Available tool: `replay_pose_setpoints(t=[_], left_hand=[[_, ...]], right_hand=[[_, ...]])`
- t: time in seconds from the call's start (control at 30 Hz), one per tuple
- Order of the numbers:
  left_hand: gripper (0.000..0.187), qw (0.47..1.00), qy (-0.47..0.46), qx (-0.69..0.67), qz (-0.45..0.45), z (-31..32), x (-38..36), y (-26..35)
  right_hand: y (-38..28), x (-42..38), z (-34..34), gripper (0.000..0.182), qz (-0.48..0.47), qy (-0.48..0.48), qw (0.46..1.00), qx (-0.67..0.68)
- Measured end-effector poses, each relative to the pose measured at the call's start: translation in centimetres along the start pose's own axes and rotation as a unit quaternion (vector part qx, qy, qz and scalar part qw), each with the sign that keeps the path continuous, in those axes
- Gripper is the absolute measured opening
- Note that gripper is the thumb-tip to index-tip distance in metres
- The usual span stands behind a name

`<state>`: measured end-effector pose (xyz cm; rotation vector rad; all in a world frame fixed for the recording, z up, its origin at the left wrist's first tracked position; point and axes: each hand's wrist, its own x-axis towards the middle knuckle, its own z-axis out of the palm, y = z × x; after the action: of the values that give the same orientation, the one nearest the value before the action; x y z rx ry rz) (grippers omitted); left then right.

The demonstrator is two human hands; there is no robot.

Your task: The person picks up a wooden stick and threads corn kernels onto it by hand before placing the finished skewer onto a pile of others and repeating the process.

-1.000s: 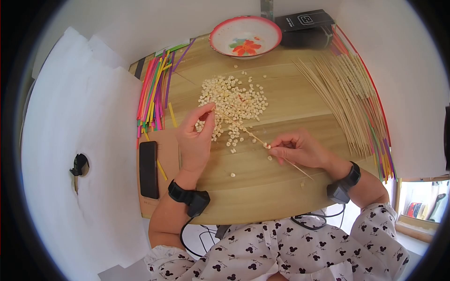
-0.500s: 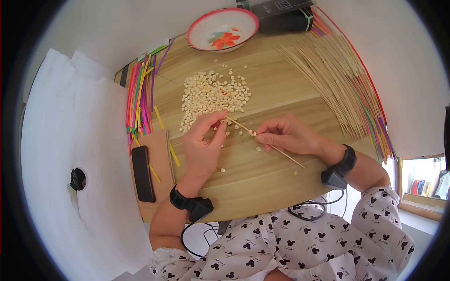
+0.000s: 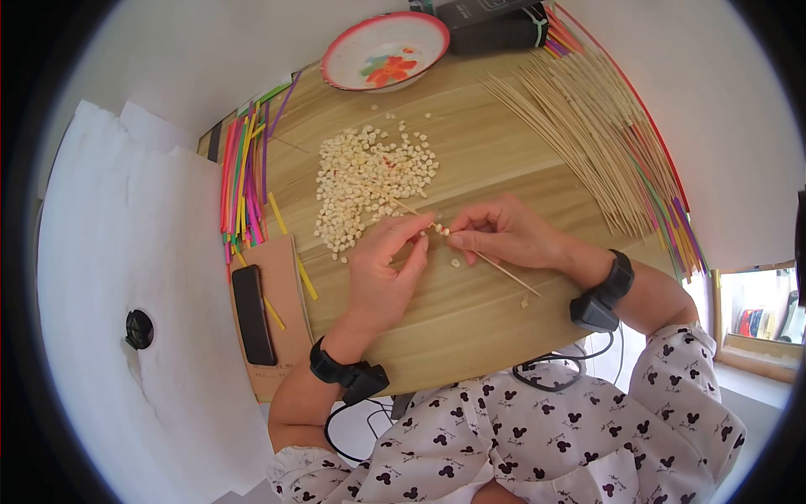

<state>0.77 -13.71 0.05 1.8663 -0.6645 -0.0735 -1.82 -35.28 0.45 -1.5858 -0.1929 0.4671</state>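
A thin wooden stick runs slantwise across the middle of the table, with a few small cream-coloured pieces threaded on it. My right hand pinches the stick just below these pieces. On the other side, my left hand has thumb and index finger closed around a small cream piece at the stick, close to the right fingertips. Its exact hold is partly hidden by the fingers. Beyond the left hand, the stick's thin far end points over a pile of similar cream pieces.
Many wooden sticks lie at the right, coloured strips at the left. A phone rests on brown cardboard. An enamel basin with a flower and a black box stand at the back. Cables hang from both wrist straps.
My left fingers have moved along the stick from near its far end toward my right hand. More of the far end now shows beyond them. The view has shifted slightly.
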Motion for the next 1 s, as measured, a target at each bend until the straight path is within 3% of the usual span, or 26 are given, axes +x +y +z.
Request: replay_pose_setpoints(t=[0.3, 0.43, 0.53, 0.6, 0.63, 0.7, 0.9, 1.0], left_hand=[[0.028, 1.0, 0.005, -0.001, 0.013, 0.5, -0.2, 0.0], [0.026, 0.999, 0.046, -0.017, -0.02, 0.0, 0.3, 0.3], [0.026, 0.998, 0.054, 0.009, 0.016, -1.3, 0.5, -0.5], [0.02, 0.997, -0.068, 0.043, -0.011, -1.7, 0.4, -0.4], [0.02, 0.997, -0.068, 0.043, -0.011, -1.5, 0.4, -0.3], [0.017, 0.973, -0.141, 0.151, 0.102, -0.8, 0.3, 0.0], [0.015, 0.949, -0.116, 0.217, 0.199, 0.7, 0.1, -0.9], [0.013, 0.952, -0.135, 0.198, 0.19, 0.6, 0.1, -1.1]], right_hand=[[0.4, 0.1, -0.1, 0.014, -0.014, -0.011, 1.0, 0.007], [1.0, 0.4, -0.3, 0.015, -0.01, 0.026, 0.999, 0.029], [1.0, 0.5, -0.7, 0.016, -0.005, 0.054, 0.998, 0.045], [0.9, 0.5, -0.8, 0.016, 0.002, 0.066, 0.996, 0.053], [0.9, 0.5, -0.8, 0.015, 0.001, 0.065, 0.997, 0.051], [0.9, 0.5, -0.8, 0.015, 0.002, 0.063, 0.997, 0.049], [0.8, 0.4, -0.7, 0.014, -0.007, 0.062, 0.997, 0.051], [0.7, 0.4, -0.8, 0.013, -0.009, 0.057, 0.997, 0.05]])
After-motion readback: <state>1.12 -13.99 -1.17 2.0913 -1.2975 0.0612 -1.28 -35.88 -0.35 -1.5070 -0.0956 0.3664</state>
